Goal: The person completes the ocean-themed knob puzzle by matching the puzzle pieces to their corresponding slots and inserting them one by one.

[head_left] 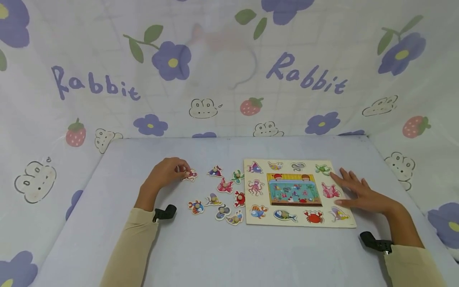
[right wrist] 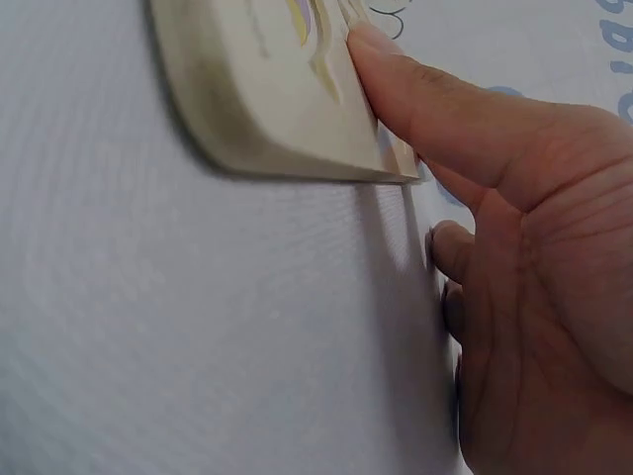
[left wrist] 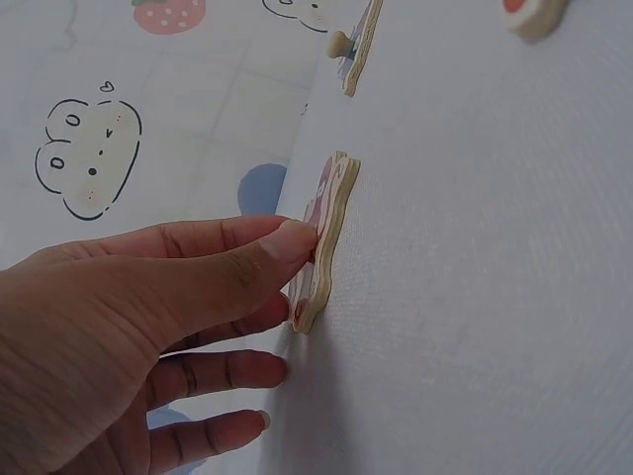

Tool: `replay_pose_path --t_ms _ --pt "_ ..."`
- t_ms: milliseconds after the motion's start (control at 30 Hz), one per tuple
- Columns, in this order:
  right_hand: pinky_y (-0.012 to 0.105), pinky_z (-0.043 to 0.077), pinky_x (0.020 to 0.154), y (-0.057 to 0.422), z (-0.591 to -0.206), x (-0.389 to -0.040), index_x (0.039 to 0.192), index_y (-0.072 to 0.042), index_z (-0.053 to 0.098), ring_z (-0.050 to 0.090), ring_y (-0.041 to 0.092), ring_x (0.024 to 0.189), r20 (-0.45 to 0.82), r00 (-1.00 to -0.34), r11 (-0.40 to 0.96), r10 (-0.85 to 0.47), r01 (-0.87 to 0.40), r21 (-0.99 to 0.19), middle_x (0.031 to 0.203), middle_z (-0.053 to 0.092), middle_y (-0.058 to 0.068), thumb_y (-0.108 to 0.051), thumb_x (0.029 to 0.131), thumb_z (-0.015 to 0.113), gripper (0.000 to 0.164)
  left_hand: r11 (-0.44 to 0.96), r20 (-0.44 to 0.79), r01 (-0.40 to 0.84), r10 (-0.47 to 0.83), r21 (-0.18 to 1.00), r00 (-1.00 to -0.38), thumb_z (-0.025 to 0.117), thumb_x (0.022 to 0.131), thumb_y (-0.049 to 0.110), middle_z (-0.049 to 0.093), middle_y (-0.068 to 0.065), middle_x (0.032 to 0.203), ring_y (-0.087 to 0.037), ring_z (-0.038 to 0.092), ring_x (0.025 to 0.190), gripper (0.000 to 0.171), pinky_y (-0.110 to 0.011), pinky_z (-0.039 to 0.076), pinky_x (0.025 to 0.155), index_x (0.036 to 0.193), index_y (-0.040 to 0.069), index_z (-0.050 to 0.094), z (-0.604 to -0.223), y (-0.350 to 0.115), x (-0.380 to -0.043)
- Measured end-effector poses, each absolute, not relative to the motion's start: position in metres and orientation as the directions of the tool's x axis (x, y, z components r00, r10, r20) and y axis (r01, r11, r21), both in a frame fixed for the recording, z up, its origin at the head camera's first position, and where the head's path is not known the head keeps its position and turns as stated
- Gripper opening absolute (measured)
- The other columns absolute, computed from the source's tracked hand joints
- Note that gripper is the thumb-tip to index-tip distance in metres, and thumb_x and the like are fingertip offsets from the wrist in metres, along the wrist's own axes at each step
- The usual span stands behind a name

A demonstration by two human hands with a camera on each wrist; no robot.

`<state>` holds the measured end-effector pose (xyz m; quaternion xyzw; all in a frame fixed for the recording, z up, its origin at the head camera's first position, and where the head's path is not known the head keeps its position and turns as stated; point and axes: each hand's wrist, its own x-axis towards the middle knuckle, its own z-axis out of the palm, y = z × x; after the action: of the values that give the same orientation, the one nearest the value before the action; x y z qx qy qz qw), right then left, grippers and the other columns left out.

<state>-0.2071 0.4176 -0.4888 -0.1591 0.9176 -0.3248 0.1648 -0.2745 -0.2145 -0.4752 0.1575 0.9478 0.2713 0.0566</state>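
Observation:
Between thumb and forefinger my left hand (head_left: 166, 173) pinches a pink octopus puzzle piece (head_left: 191, 175) at the far left of the loose pieces. In the left wrist view the piece (left wrist: 326, 237) stands out thin and edge-on past the fingertips, its grip point covered by them. The wooden puzzle board (head_left: 301, 165), with sea-animal pictures around an aquarium scene, lies to the right. At its right edge rests my right hand (head_left: 362, 195), fingers spread, forefinger and thumb touching the board. The right wrist view shows that thumb (right wrist: 425, 94) on the board's top near a rounded corner (right wrist: 247, 148).
Several knobbed pieces lie left of the board, including a starfish-like pink piece (head_left: 225, 185), a red crab (head_left: 239, 198), a green turtle (head_left: 237, 176) and a blue-orange fish (head_left: 196, 207). A knobbed blue fish (head_left: 285, 215) sits in the board's lower row. A printed curtain (head_left: 222, 79) hangs behind the table.

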Motion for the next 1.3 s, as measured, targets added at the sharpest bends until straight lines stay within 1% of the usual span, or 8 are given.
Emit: replay_pose_path --t_ms 233,533,767,1067,1200,1300 --pt "0.067 -0.022 0.109 0.418 -0.491 -0.206 0.163 -0.019 0.017 -0.021 0.049 0.148 -0.190 -0.897 0.740 -0.399 -0.192 -0.645 0.166 -0.009 0.026 -0.039 0.088 0.073 0.096 0.792 -0.015 0.289 0.352 0.537 -0.936 0.078 0.092 0.022 0.064 0.001 0.087 -0.019 0.054 0.079 0.009 -0.036 0.042 0.068 0.099 0.019 0.076 -0.473 -0.217 -0.274" --pt "0.067 -0.022 0.109 0.416 -0.492 -0.204 0.163 -0.019 0.017 -0.021 0.049 0.149 -0.186 -0.897 0.729 -0.402 -0.191 -0.657 0.166 -0.008 0.027 -0.038 0.089 0.073 0.095 0.785 0.047 0.331 0.361 0.523 -0.931 0.079 0.090 0.024 0.064 0.004 0.085 -0.017 0.054 0.076 0.010 -0.035 0.042 0.065 0.098 0.019 0.075 -0.468 -0.210 -0.273" --pt "0.066 -0.024 0.108 0.419 -0.494 -0.207 0.163 -0.021 0.015 -0.021 0.048 0.149 -0.184 -0.898 0.744 -0.399 -0.200 -0.638 0.166 -0.009 0.026 -0.040 0.090 0.073 0.095 0.774 0.097 0.383 0.389 0.505 -0.916 0.081 0.089 0.026 0.063 0.005 0.085 -0.017 0.054 0.076 0.011 -0.034 0.043 0.064 0.096 0.021 0.074 -0.462 -0.194 -0.272" --pt "0.066 -0.024 0.108 0.420 -0.494 -0.206 0.163 -0.022 0.015 -0.022 0.047 0.149 -0.179 -0.901 0.745 -0.396 -0.201 -0.636 0.166 -0.009 0.025 -0.042 0.090 0.072 0.095 0.785 0.095 0.392 0.398 0.479 -0.913 0.080 0.089 0.031 0.063 0.006 0.086 -0.016 0.054 0.076 0.013 -0.033 0.044 0.064 0.094 0.022 0.074 -0.453 -0.174 -0.267" --pt "0.067 -0.023 0.108 0.420 -0.497 -0.207 0.163 -0.024 0.015 -0.021 0.047 0.149 -0.179 -0.902 0.750 -0.392 -0.201 -0.630 0.167 -0.009 0.024 -0.042 0.089 0.072 0.095 0.793 0.096 0.396 0.400 0.463 -0.912 0.080 0.088 0.034 0.062 0.008 0.086 -0.015 0.053 0.076 0.014 -0.032 0.043 0.064 0.094 0.023 0.073 -0.453 -0.163 -0.264" --pt "0.067 -0.024 0.108 0.421 -0.498 -0.207 0.163 -0.024 0.015 -0.021 0.047 0.149 -0.180 -0.902 0.751 -0.392 -0.201 -0.629 0.167 -0.009 0.024 -0.043 0.089 0.072 0.095 0.789 0.120 0.422 0.415 0.447 -0.902 0.080 0.088 0.036 0.061 0.010 0.084 -0.013 0.052 0.073 0.014 -0.031 0.043 0.062 0.092 0.025 0.073 -0.455 -0.153 -0.259"
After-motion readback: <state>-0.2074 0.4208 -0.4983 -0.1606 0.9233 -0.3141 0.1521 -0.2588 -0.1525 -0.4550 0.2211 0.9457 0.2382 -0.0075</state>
